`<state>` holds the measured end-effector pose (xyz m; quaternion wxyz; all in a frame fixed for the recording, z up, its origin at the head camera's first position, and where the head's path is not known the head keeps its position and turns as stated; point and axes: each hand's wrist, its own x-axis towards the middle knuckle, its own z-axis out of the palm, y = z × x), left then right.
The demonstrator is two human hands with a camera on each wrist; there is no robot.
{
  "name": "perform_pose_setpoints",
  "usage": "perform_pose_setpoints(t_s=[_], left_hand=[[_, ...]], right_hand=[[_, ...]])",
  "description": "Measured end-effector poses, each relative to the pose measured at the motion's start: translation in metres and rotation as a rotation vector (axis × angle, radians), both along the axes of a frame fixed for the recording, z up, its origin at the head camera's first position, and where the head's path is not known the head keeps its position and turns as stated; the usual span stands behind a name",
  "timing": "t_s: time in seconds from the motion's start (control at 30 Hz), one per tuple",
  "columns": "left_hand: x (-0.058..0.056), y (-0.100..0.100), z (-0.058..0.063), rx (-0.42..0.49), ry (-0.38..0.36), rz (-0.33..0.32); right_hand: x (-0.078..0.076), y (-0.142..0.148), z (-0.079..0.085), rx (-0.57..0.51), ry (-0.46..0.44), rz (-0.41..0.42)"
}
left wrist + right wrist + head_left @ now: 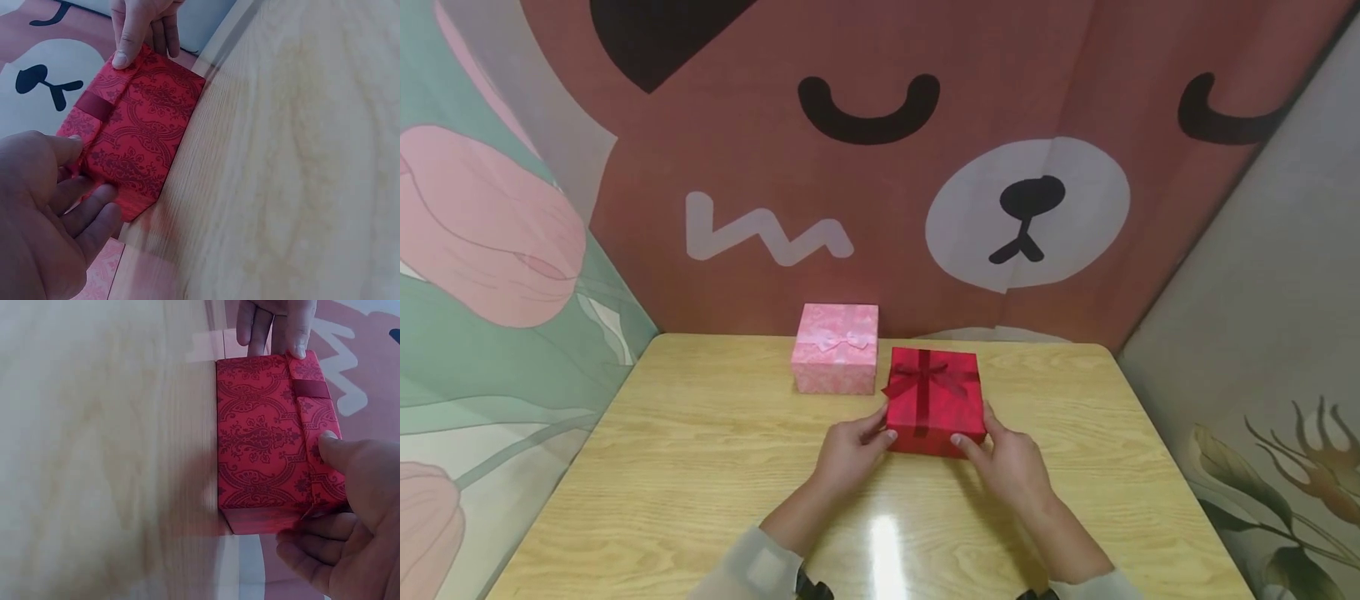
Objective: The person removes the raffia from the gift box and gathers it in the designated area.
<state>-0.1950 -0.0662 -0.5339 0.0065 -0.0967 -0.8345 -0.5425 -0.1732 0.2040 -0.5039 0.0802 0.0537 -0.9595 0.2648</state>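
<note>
A red gift box (943, 408) with a dark red ribbon and bow sits between both hands on the table. My left hand (848, 450) grips its left side, the thumb at the front corner and the other fingers along the side. Opposite it, my right hand (1017, 471) holds the right side, thumb on the front edge of the lid. Both wrist views show the box's patterned front, with the lid (312, 412) seated on the base and the ribbon crossing its edge. To the left and slightly behind stands a pink gift box (837, 375) with a pale bow.
The light wooden table (700, 467) ends at the back against a brown cloth (737, 158) printed with a bear. Printed hangings flank it: a floral one (482, 225) at left and a grey one (1270, 333) at right. The pink box stands near the back edge.
</note>
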Motion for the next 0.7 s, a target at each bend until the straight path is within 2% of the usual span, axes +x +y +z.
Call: perform_pose_setpoints(t_s=[0.2,0.47,0.7], left_hand=[[0.013,-0.006,0.002,-0.024,0.018,0.0],[0.029,-0.016,0.003,-0.021,-0.007,0.008],[0.039,-0.022,0.002,-0.002,0.001,0.016]], right_hand=[[0.011,-0.005,-0.003,0.004,0.082,0.02],[0.023,-0.012,-0.004,-0.014,0.097,0.043],[0.031,-0.014,-0.007,-0.044,0.166,0.082]])
